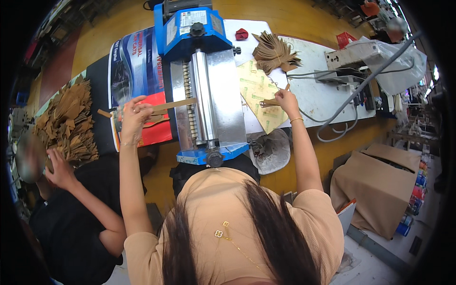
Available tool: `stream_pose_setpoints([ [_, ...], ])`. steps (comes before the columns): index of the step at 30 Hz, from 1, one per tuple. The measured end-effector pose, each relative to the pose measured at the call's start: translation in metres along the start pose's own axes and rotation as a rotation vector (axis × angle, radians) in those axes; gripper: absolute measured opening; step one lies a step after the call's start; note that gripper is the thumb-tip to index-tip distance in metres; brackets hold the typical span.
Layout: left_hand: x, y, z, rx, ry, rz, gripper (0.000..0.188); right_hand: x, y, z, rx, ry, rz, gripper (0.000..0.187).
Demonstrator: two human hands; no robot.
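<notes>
A blue machine with a shiny metal roller stands in front of me. My left hand pinches a narrow brown strip, whose far end reaches the near side of the roller from the left. More brown strips lie on the red printed sheet just under that hand. To the right of the machine, my right hand is closed on a short brown strip, above a pale patterned sheet. Its fingertips partly cover the strip.
A fanned bundle of brown pieces and a red object lie on the table's right part. Grey cables cross there. At left is a big heap of brown pieces, beside another person's hand. A plastic bag hangs below the table.
</notes>
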State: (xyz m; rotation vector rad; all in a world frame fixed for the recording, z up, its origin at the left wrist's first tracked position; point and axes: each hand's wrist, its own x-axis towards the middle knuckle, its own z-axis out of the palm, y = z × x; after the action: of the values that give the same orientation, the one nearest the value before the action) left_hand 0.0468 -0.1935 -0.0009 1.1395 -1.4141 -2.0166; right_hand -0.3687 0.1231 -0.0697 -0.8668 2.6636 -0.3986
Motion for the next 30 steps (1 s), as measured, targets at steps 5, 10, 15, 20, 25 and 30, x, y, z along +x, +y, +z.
stream_pose_setpoints([
  [5,-0.014,0.028,-0.001,0.084,0.165,0.141,0.052,-0.012,0.03,0.027,-0.13,0.012,-0.022,0.015],
  [10,-0.024,0.039,-0.001,0.257,0.236,0.28,0.042,-0.017,0.032,0.054,-0.419,0.247,-0.213,0.013],
  [15,-0.032,0.037,-0.01,0.167,0.234,0.284,0.042,-0.024,0.033,0.051,-0.444,0.239,-0.299,0.02],
  [20,-0.016,-0.009,-0.048,-0.021,0.265,0.25,0.039,-0.025,0.024,0.036,-0.366,0.235,-0.195,0.014],
  [25,0.024,-0.084,-0.112,0.1,0.471,0.123,0.037,-0.034,0.009,0.009,-0.042,0.25,-0.096,0.014],
  [30,0.031,-0.116,-0.135,0.57,0.739,0.19,0.041,-0.038,-0.021,-0.018,0.365,0.195,-0.207,0.013],
])
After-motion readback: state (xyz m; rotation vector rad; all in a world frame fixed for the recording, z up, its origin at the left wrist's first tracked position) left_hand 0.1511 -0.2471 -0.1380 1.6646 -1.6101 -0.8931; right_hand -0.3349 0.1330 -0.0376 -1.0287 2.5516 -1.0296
